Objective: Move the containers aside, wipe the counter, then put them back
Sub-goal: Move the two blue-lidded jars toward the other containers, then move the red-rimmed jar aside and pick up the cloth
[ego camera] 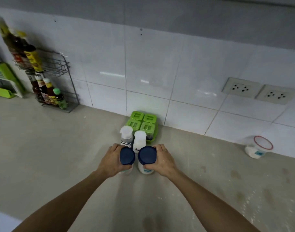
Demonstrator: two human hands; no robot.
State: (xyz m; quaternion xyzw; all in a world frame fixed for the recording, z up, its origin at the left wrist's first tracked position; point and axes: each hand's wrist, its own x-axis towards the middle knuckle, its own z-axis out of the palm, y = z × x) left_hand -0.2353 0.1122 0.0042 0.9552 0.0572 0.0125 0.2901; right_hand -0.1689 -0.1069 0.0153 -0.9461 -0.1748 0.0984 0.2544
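Head view, looking down at a pale grey tabletop (51,156) against a white tiled wall. Both forearms reach in from the bottom edge toward the centre. The left hand (112,162) is closed around the left blue-lidded jar (127,156), fingers wrapped on its side. The right hand (161,160) is closed around the right blue-lidded jar (147,155), which holds white contents and bears a handwritten label low on its front. The two jars stand upright, just beside each other, between the hands.

At 12 o'clock from the jars, just behind them, stand two white-capped bottles: the left bottle (126,135) with dark contents and a label, and the right bottle (139,139), white. Behind these, against the wall, sits a green four-lidded spice box (143,122).

At 3 o'clock, well apart near the wall, a clear tub with a red-rimmed lid (258,147) holds white powder. At 10 o'clock, far off, a wire rack (59,77) carries sauce bottles. Two wall sockets (258,91) sit at 2 o'clock. Pale specks dot the tabletop at lower right
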